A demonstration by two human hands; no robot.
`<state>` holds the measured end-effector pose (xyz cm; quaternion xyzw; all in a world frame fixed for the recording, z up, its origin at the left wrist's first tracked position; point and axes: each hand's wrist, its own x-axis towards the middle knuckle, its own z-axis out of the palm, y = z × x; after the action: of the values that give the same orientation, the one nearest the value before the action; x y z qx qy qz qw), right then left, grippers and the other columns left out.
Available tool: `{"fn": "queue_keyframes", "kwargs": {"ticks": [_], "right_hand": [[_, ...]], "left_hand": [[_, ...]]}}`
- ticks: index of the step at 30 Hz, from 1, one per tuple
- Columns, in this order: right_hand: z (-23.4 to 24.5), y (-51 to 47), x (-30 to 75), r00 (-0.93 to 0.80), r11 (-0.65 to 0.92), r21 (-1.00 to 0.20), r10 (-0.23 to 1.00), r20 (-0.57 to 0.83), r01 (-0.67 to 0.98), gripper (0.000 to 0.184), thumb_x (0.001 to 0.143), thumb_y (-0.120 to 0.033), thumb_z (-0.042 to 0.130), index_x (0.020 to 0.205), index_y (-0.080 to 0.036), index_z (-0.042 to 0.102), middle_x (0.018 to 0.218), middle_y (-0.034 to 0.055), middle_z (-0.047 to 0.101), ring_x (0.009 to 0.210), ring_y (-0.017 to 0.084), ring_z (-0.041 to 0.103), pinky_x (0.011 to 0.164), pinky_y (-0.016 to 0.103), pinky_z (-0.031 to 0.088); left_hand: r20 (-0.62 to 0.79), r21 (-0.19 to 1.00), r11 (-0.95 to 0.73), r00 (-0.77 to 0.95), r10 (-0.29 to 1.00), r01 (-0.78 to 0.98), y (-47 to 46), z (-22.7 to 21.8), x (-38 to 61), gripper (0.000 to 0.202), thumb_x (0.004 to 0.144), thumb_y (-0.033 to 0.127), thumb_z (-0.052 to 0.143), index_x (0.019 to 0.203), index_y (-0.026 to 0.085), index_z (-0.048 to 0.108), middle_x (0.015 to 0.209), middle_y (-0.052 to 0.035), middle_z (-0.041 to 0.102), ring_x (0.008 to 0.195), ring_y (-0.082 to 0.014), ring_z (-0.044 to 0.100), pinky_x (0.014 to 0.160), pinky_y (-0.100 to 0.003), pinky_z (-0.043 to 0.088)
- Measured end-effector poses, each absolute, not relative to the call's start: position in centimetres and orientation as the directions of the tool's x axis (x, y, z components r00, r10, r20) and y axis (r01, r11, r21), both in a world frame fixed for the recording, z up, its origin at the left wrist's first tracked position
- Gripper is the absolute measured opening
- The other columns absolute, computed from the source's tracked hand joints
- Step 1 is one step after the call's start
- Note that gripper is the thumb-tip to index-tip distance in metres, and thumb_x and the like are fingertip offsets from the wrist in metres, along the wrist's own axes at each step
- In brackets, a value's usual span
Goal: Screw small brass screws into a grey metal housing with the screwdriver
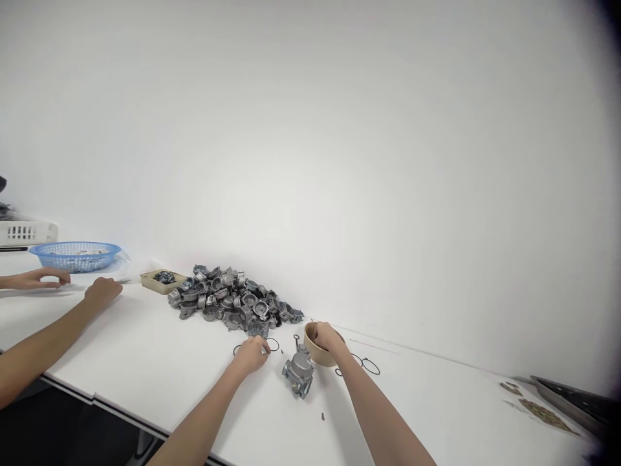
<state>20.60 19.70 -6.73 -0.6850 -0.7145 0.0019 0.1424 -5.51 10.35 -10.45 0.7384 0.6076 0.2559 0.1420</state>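
Note:
My left hand (252, 354) rests on the white table (145, 362), fingers curled and pinching at a thin black rubber ring (272, 344). My right hand (326, 336) reaches into a small tan bowl (317, 353), fingers bent down inside it, so what they hold is hidden. Between my hands a grey metal carburetor body (298, 374) lies on the table. Two more black rings (366, 364) lie just right of the bowl.
A heap of grey metal castings (233, 301) is piled against the wall, with a beige tray (162, 280) of parts beside it. Another person's hands (101, 289) rest at the left, near a blue basket (75, 254). Dark trays (567, 398) sit far right. A small screw (323, 416) lies near the front.

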Motion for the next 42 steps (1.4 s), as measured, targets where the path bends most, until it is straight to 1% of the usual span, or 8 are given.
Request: {"fn": "queue_keyframes", "kwargs": {"ticks": [6, 11, 14, 17, 20, 26, 33, 42], "right_hand": [[-6.0, 18.8, 21.2, -0.058, 0.161, -0.338, 0.954, 0.295, 0.927, 0.016, 0.072, -0.015, 0.062, 0.08, -0.011, 0.075, 0.088, 0.0182, 0.074, 0.076, 0.025, 0.069, 0.06, 0.026, 0.043], [-3.3, 14.8, 20.9, -0.097, 0.374, -0.584, 0.888, 0.449, 0.721, 0.031, 0.084, -0.037, 0.054, 0.09, -0.016, 0.076, 0.094, 0.0115, 0.075, 0.087, 0.024, 0.069, 0.073, 0.027, 0.05], [-2.5, 11.0, 19.6, -0.163, 0.483, -0.703, 0.866, 0.473, 0.523, 0.03, 0.081, -0.042, 0.059, 0.084, -0.017, 0.076, 0.085, 0.0083, 0.075, 0.08, 0.024, 0.068, 0.07, 0.029, 0.051], [-2.4, 7.7, 18.2, -0.27, 0.558, -0.698, 0.83, 0.489, 0.449, 0.024, 0.081, -0.037, 0.061, 0.078, -0.018, 0.076, 0.077, 0.0051, 0.073, 0.072, 0.019, 0.065, 0.061, 0.025, 0.047], [-2.6, 6.1, 17.3, -0.352, 0.563, -0.752, 0.819, 0.453, 0.342, 0.024, 0.082, -0.037, 0.062, 0.082, -0.017, 0.077, 0.068, 0.0034, 0.068, 0.06, 0.015, 0.059, 0.052, 0.022, 0.04], [-2.6, 5.9, 17.0, -0.423, 0.564, -0.79, 0.794, 0.437, 0.242, 0.018, 0.079, -0.032, 0.068, 0.077, -0.017, 0.077, 0.064, 0.0022, 0.066, 0.058, 0.013, 0.055, 0.052, 0.022, 0.038], [-2.5, 5.9, 18.0, -0.274, 0.553, -0.815, 0.822, 0.5, 0.171, 0.025, 0.08, -0.038, 0.066, 0.077, -0.016, 0.076, 0.07, 0.0064, 0.07, 0.066, 0.019, 0.064, 0.062, 0.027, 0.05], [-4.2, 7.6, 22.4, -0.072, 0.492, -0.855, 0.87, 0.487, 0.164, 0.024, 0.081, -0.035, 0.06, 0.095, -0.017, 0.069, 0.07, 0.005, 0.07, 0.066, 0.02, 0.066, 0.07, 0.033, 0.054]], "left_hand": [[0.207, 0.533, -0.208, 0.112, 0.972, 0.82, 10.1, -10.1, -5.4, 0.026, 0.083, 0.019, 0.053, 0.101, 0.023, 0.071, 0.108, -0.0085, 0.067, 0.109, -0.0255, 0.058, 0.092, -0.033, 0.043], [0.533, 0.561, -0.475, 0.143, 0.834, 0.678, 8.7, -7.9, -4.6, 0.041, 0.09, 0.032, 0.052, 0.13, 0.028, 0.054, 0.106, -0.0048, 0.064, 0.082, -0.0183, 0.062, 0.086, -0.033, 0.048], [0.735, 0.462, -0.707, 0.215, 0.643, 0.535, 7.3, -6.5, -3.6, 0.042, 0.092, 0.038, 0.052, 0.134, 0.03, 0.049, 0.114, -0.0049, 0.06, 0.07, -0.0125, 0.058, 0.077, -0.029, 0.051], [0.813, 0.311, -0.831, 0.323, 0.484, 0.462, 6.4, -6.1, -2.5, 0.038, 0.092, 0.035, 0.057, 0.13, 0.03, 0.054, 0.118, -0.0063, 0.058, 0.082, -0.0144, 0.06, 0.07, -0.026, 0.052], [0.857, 0.175, -0.884, 0.374, 0.354, 0.434, 6.4, -6.7, -1.7, 0.034, 0.092, 0.026, 0.057, 0.126, 0.028, 0.058, 0.114, -0.0073, 0.06, 0.095, -0.0177, 0.061, 0.077, -0.028, 0.053], [0.929, 0.104, -0.924, 0.297, 0.222, 0.368, 7.0, -7.4, -1.5, 0.027, 0.093, 0.015, 0.055, 0.116, 0.023, 0.066, 0.095, -0.0063, 0.068, 0.086, -0.0156, 0.065, 0.072, -0.026, 0.055], [0.887, 0.332, -0.875, 0.2, 0.417, 0.354, 6.7, -6.8, -1.6, 0.017, 0.091, 0.024, 0.06, 0.101, 0.022, 0.074, 0.091, -0.0052, 0.074, 0.082, -0.0172, 0.068, 0.07, -0.026, 0.055], [0.583, 0.764, -0.6, 0.142, 0.8, 0.24, 7.4, -6.2, -2.5, 0.026, 0.082, 0.041, 0.064, 0.087, 0.02, 0.078, 0.089, -0.0076, 0.073, 0.076, -0.02, 0.066, 0.063, -0.027, 0.053]]}}
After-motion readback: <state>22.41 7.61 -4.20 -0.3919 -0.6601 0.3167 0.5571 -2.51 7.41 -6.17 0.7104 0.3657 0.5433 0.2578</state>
